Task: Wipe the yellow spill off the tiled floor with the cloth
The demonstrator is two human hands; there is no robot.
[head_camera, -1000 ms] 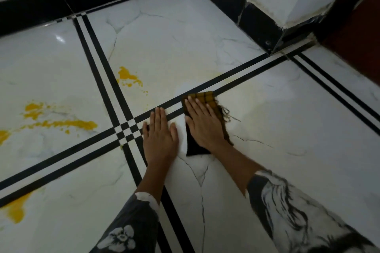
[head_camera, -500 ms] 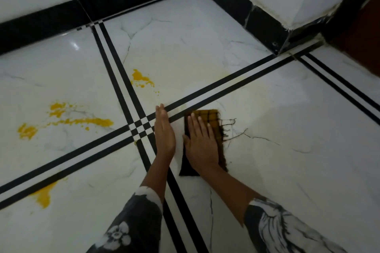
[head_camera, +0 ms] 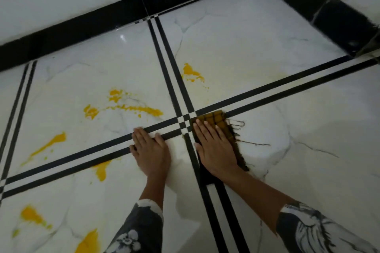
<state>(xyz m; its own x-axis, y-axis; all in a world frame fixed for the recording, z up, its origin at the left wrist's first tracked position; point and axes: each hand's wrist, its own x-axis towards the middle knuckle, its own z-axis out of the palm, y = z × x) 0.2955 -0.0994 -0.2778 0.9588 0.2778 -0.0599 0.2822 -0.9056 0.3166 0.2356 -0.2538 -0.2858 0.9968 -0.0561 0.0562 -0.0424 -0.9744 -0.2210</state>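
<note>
A brown checked cloth [head_camera: 218, 120] with frayed threads lies flat on the white tiled floor [head_camera: 287, 133], right of the crossing of the black stripes. My right hand [head_camera: 216, 149] presses on it with straight fingers and covers most of it. My left hand [head_camera: 151, 151] rests flat on the floor to the left, fingers across a black stripe. Yellow spill patches lie on the left tiles: a long streak [head_camera: 141, 110], a splash [head_camera: 192, 73] beyond the crossing, a blot [head_camera: 101, 170] near my left hand, and several more at the lower left [head_camera: 88, 241].
A white wall with a black skirting [head_camera: 82, 26] runs along the far side. A second skirted wall [head_camera: 341, 20] closes the far right corner. Double black stripes [head_camera: 174, 80] cross the floor between the tiles.
The view has shifted right to left, so more spill shows on the left. My right hand has slid the cloth left toward the stripe crossing. My left hand has moved left and now lies flat.
</note>
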